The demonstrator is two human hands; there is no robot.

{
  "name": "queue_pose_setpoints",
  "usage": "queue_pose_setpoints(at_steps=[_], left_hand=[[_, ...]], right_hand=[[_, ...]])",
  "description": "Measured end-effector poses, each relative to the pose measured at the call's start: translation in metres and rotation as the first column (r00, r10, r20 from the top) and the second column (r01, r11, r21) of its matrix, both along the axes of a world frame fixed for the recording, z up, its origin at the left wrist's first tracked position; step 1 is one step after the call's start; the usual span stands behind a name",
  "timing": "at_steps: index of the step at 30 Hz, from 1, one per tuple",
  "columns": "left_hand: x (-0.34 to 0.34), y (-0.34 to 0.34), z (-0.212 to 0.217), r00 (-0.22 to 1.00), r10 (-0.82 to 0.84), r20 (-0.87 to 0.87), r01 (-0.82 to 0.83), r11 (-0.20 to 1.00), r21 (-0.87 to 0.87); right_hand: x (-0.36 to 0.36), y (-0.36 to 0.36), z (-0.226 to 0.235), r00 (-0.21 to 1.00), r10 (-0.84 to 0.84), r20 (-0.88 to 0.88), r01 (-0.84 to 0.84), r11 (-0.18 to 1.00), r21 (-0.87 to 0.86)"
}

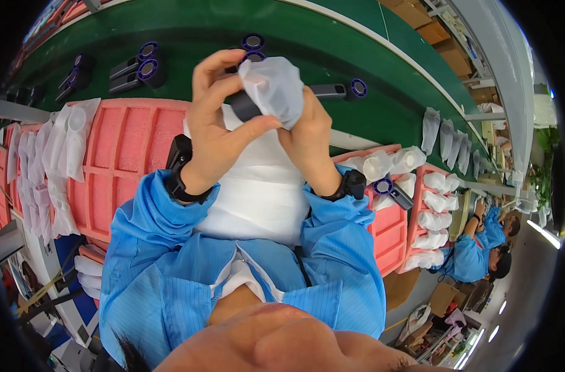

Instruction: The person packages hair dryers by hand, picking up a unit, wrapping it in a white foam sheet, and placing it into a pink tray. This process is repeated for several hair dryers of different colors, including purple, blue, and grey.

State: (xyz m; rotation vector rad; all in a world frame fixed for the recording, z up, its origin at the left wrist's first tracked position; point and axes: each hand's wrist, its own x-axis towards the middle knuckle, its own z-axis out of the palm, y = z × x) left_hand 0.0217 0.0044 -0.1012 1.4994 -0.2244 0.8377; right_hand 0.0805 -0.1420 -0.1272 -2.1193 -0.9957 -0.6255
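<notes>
Above the far edge of the trays, I hold a dark grey hair dryer [245,106] partly covered by a frosted white plastic bag [277,87]. My left hand [217,121] curls round its dark end, with the thumb pressed on the bag's edge. On the other side, my right hand [307,133] is closed on the bag, most of its fingers hidden behind it. A wide white sheet-like piece [251,198] lies below my hands, in front of my body. Just beyond my fingers, a grey hair dryer with a purple ring [357,88] rests on the green belt.
Several more hair dryers [148,69] lie along the green belt [196,31]. Pink compartment trays [118,146] stand left and right, with white bagged pieces [54,155] on them. A bare hair dryer [394,193] sits on the right tray. Co-workers in blue [471,257] sit farther right.
</notes>
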Motion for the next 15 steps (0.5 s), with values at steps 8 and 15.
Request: queue_pose_setpoints(at_steps=[8, 15], left_hand=[[-0.008, 0.012, 0.007, 0.964, 0.248, 0.097, -0.266, 0.868, 0.419], [0.016, 0.022, 0.002, 0.854, -0.329, -0.403, 0.11, 0.871, -0.479]], right_hand=[[-0.01, -0.003, 0.017, 0.909, -0.074, -0.411, 0.072, 0.997, -0.022], [0.008, -0.036, 0.043, 0.599, 0.212, -0.772, -0.197, 0.974, 0.115]])
